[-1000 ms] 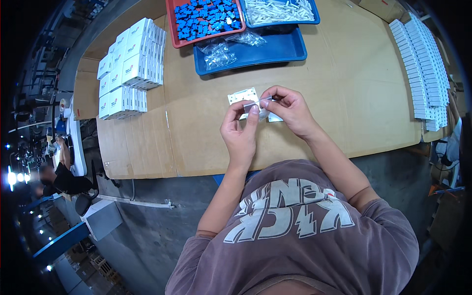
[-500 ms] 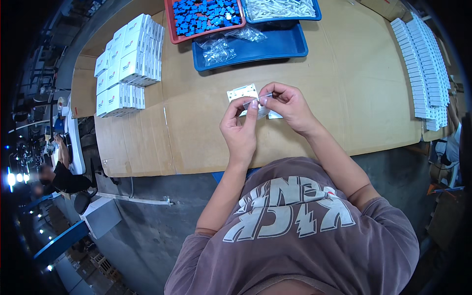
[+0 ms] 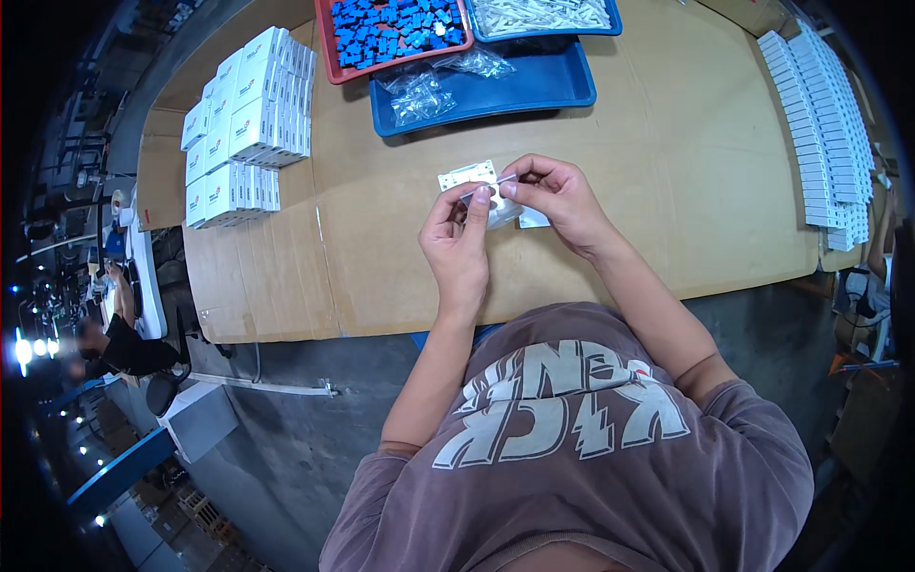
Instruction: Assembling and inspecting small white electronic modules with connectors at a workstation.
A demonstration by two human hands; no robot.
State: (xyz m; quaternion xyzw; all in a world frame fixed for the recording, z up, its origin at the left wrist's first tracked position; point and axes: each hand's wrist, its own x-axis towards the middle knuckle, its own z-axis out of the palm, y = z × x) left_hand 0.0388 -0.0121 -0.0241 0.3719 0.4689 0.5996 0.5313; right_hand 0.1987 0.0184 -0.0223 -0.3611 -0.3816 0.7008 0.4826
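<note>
Between my two hands is a small clear plastic bag (image 3: 502, 214), pinched along its top edge. My left hand (image 3: 456, 236) grips one side of that edge between thumb and fingers. The other side is in the pinch of my right hand (image 3: 562, 204). Just beyond the bag, a white flat piece with small holes (image 3: 467, 175) lies on the cardboard-covered table (image 3: 400, 257), partly hidden by my left fingers. A white flat item (image 3: 534, 218) shows beside my right hand, mostly covered. What the bag contains is too small to make out.
At the back stand a red tray (image 3: 329, 59) of blue plastic parts, a blue tray (image 3: 618, 24) of white slender pieces, and a deeper blue tray (image 3: 534, 107) with clear bags. White boxes (image 3: 250, 119) are stacked at left, more white boxes (image 3: 815, 143) at right.
My left hand has shifted slightly left and my fingertips a little farther from my body. Both hands keep their pinch on the bag, whose lower part shows more plainly now.
</note>
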